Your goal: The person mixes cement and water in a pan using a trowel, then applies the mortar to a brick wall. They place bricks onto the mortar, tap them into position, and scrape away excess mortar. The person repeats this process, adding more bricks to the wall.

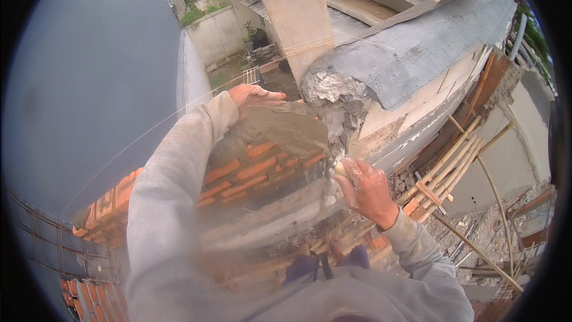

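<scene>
A layer of wet grey mortar (277, 126) covers the top and upper face of an orange brick wall (239, 173) in front of me. My left hand (257, 93) lies on the far top edge of that mortar, its fingers stretched out and nothing seen in them. At the wall's right end, my right hand (370, 194) is closed around the pale yellowish handle (341, 169) of a tool. The tool's working end is hidden or lost against the mortar, so its kind cannot be told. Mortar smears both hands.
A broken concrete beam (417, 65) with a rough end meets the wall at right. Beyond it stands a tall flat post (292, 18). Thin string (152, 130) stretches across the left. Bamboo poles (450, 170) lie lower right; a smooth grey wall (101, 77) fills the left.
</scene>
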### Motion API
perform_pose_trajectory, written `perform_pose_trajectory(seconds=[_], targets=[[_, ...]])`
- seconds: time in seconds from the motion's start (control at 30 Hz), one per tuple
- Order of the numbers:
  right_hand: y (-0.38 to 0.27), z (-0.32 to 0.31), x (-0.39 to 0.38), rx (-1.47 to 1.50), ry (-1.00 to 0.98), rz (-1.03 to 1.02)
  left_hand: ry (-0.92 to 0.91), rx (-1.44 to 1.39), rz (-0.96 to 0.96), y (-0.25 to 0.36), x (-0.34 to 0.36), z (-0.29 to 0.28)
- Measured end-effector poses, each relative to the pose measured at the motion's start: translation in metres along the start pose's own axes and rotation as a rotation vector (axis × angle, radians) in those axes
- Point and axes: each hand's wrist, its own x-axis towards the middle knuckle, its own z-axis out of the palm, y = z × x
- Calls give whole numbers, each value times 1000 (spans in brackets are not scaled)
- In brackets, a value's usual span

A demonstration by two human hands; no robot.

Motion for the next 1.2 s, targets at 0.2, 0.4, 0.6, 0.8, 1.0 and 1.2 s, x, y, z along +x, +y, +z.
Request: perform_pose_trajectory(seconds=[0.2,0.4,0.6,0.8,1.0,1.2], targets=[[-28,119,-60,140,143,176,-90,-210,89,0,1,5],[15,115,-73,263,264,391,-35,-38,120,8,-4,16],[17,102,-86,130,375,417,-37,3,102,10,-1,17],[4,65,-70,-18,378,316,-78,-207,-3,10,0,13],[-5,0,-38,-243,224,259,-80,-75,46,11,0,14],[-10,-27,-22,-166,129,187,-1,15,-81,12,-1,2]])
